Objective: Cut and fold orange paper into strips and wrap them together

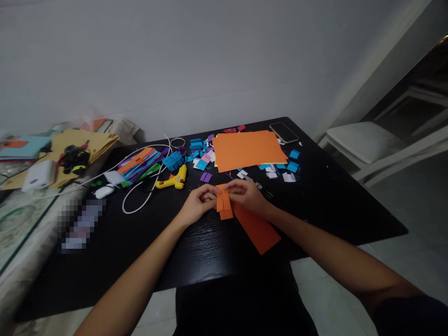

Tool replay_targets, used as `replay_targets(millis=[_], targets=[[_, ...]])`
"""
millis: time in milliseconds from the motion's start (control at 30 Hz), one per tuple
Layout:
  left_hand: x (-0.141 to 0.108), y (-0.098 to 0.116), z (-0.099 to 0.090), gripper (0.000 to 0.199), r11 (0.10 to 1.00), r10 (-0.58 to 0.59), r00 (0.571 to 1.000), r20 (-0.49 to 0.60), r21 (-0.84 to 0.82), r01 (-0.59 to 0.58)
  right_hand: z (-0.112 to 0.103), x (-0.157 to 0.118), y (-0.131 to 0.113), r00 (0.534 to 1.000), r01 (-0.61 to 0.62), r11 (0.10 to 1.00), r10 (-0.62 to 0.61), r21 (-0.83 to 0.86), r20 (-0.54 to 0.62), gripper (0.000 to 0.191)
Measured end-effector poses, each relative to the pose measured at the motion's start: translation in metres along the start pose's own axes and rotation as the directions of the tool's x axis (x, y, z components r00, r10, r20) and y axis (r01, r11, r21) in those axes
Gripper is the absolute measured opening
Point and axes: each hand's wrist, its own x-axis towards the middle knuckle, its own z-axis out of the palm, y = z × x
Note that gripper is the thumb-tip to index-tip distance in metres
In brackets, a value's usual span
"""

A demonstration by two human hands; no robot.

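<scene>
Between my hands, just above the black table, is a small folded piece of orange paper [224,205] with creases and flaps along its length. My left hand [200,203] pinches its left upper edge with thumb and fingers. From the other side, my right hand [249,196] grips its upper right edge, the fingertips close to those of the left. A longer strip of orange paper [257,229] lies slanting under my right hand and forearm, partly covered by them. Behind my right hand lies a pair of scissors [255,182], partly hidden.
A stack of orange sheets [250,150] lies behind my hands amid small paper pieces. A yellow glue gun [175,178], white cable [129,199] and coloured strips [142,163] are to the left. A phone [284,132] rests at the back right; a white chair [367,140] stands beyond.
</scene>
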Motion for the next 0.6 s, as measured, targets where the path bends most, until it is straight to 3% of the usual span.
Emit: replay_targets(millis=[600], targets=[[0.0004, 0.0049, 0.0046, 0.039, 0.999, 0.025, 0.996, -0.084, 0.039, -0.022, 0.0045, -0.0013, -0.0046, 0.999, -0.032, 0.999, 0.032, 0.035, -0.008, 0.030]])
